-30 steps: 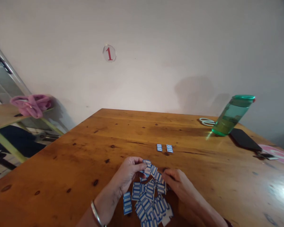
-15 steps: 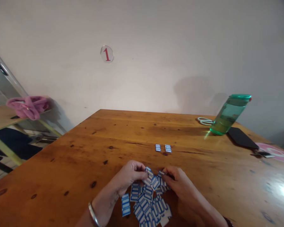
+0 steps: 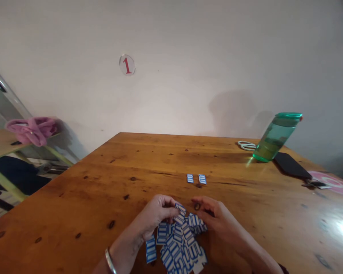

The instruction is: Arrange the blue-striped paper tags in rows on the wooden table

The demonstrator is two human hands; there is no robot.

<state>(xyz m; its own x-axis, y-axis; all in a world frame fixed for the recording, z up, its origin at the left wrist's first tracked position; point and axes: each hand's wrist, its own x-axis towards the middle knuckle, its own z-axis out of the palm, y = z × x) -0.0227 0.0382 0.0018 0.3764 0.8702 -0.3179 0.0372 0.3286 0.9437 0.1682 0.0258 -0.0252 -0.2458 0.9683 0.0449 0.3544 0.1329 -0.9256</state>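
Observation:
My left hand (image 3: 161, 211) pinches a blue-and-white label sheet (image 3: 180, 214) between thumb and fingers. Just right of it, my right hand (image 3: 210, 212) has thumb and fingers apart, with bare wood showing between them. Under and between both hands lies a loose pile of blue-bordered white label sheets (image 3: 177, 247). One sheet (image 3: 151, 249) rests at the pile's left edge, beside my left wrist. Farther out, two small groups of label sheets sit side by side, a left one (image 3: 190, 178) and a right one (image 3: 202, 179).
A green water bottle (image 3: 277, 137) stands at the back right of the wooden table (image 3: 148, 160). Near it are a white cable loop (image 3: 246, 145), a dark flat device (image 3: 292, 165) and a pink round mat (image 3: 334, 183). Pink cloth (image 3: 31, 130) lies on another table at left.
My right hand has let go of the label sheet it held, and its fingers have parted. My left hand keeps its hold. The view has shifted slightly.

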